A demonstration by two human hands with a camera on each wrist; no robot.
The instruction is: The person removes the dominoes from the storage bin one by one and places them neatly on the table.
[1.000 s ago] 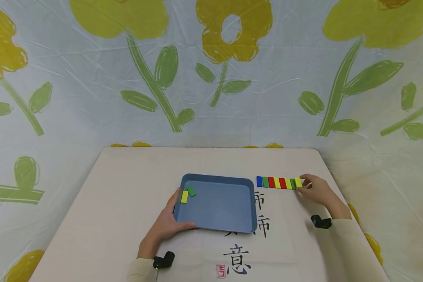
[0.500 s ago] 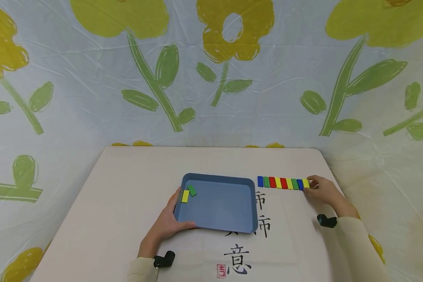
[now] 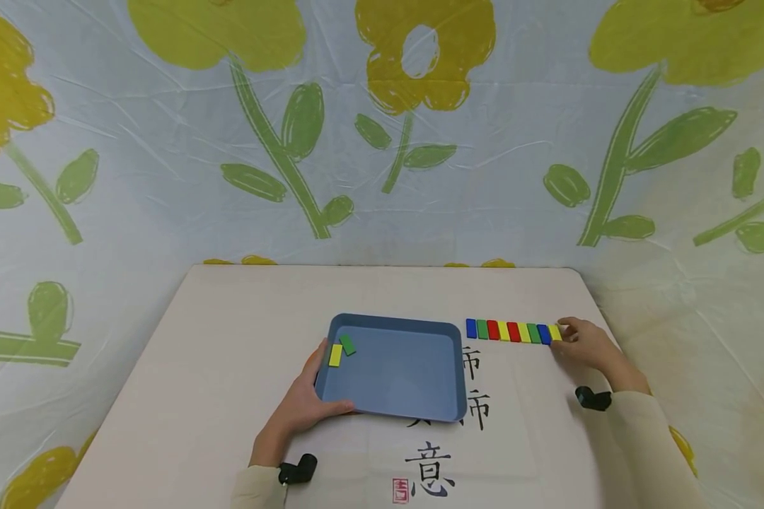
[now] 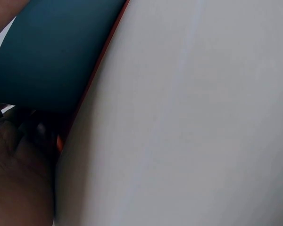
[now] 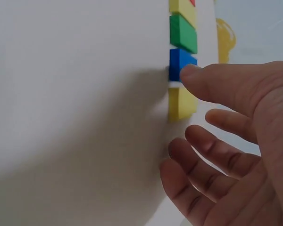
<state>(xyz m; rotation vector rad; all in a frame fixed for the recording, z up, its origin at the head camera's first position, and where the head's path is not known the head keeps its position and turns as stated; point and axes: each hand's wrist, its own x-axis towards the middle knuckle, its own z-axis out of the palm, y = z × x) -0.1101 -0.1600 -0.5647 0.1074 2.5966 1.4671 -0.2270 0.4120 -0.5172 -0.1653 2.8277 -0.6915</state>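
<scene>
My left hand point(image 3: 302, 401) grips the left side of a shallow blue-grey tray point(image 3: 401, 375), its thumb along the near rim. In the left wrist view the tray's dark wall point(image 4: 47, 56) shows, with curled fingers partly hidden under it. Inside the tray lie a yellow block point(image 3: 335, 355) and a green block point(image 3: 347, 345). Right of the tray runs a row of small coloured blocks point(image 3: 513, 331). At its right end sits a yellow block point(image 5: 180, 103), beside a blue block point(image 5: 175, 63). My right hand point(image 3: 588, 348) is around that end, thumb and fingers spread apart.
Under the tray's right side and in front of it, the pale table covering point(image 3: 280, 304) bears black brush characters point(image 3: 429, 470) and a red seal print point(image 3: 400, 490). A flower-printed cloth point(image 3: 471, 212) stands behind the table.
My right hand has moved right with the yellow block and set it at the row's end, then loosened its fingers. The blue block beside it has come into sight. Left hand and tray stay put.
</scene>
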